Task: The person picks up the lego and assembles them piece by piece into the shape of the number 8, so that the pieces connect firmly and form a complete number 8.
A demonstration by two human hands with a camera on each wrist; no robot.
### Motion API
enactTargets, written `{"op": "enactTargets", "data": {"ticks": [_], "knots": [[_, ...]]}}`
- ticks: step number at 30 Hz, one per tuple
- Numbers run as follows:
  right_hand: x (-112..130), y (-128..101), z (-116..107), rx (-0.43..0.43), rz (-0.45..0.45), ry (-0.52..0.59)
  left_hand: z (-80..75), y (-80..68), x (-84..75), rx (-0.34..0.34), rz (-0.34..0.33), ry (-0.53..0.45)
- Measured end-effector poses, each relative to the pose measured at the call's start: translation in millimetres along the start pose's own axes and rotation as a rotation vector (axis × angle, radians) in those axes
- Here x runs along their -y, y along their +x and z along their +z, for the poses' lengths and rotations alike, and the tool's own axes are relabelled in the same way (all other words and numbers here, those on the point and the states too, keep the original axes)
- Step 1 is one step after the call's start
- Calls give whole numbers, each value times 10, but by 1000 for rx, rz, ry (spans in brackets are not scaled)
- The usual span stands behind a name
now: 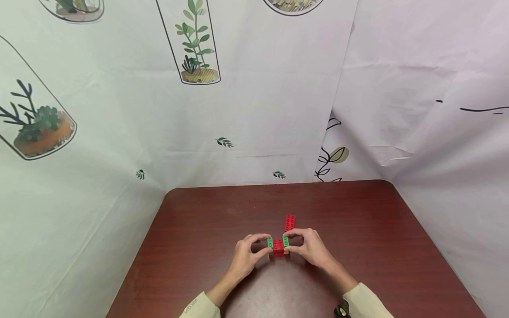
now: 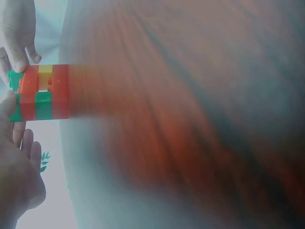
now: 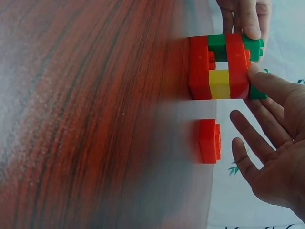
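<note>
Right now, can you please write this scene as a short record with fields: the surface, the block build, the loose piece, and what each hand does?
surface: dark reddish-brown wooden table
build: small stack of red, green and yellow plastic building blocks, standing on the table
loose piece: red plastic studded brick, lying apart just behind the stack
left hand: pinches the stack's left green block
right hand: grip by thumb and fingertip on the right green block
background: white plastic sheet printed with plants

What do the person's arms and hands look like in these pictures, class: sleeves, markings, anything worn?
Both hands, left hand and right hand, are bare, with no gloves or rings visible. Each arm wears a pale cream long sleeve. The left cuff bears small dark lettering, too small to read.
</note>
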State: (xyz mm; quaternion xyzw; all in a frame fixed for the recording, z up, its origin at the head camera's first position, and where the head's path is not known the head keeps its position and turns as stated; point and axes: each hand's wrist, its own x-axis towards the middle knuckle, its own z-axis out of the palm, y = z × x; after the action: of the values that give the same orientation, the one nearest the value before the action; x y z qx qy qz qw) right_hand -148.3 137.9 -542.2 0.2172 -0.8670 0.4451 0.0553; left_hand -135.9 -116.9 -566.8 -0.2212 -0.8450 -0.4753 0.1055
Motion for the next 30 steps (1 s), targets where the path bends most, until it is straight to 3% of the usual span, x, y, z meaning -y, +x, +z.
{"op": "enactTargets", "data": {"ticks": [14, 24, 30], "knots": [[0, 13, 14, 3, 12, -1, -31, 6, 6, 22, 61, 42], [1, -10, 30, 7, 44, -4, 0, 27, 76, 0, 164, 66], [-1, 6, 36, 11, 36, 29, 2, 42, 99, -4, 167, 65]]}}
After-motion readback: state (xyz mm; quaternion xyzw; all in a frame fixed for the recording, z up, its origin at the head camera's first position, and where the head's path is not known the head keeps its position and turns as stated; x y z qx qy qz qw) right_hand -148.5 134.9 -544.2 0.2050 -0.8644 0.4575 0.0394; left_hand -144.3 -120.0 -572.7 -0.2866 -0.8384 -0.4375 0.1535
